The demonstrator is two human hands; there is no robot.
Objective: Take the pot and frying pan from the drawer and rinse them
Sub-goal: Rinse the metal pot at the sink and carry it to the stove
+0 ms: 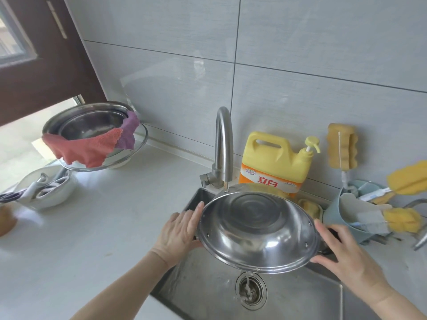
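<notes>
At the lower centre of the frame, both hands, left (179, 229) and right (346, 249), hold the pot (256, 229) by its side handles, tilted over the sink (300, 294) under the tap (223, 144), apparently draining rinse water; next, fetch the frying pan.

pale counter (104, 227) carries stacked steel basins (92, 125), detergent jug (275, 162).
</notes>
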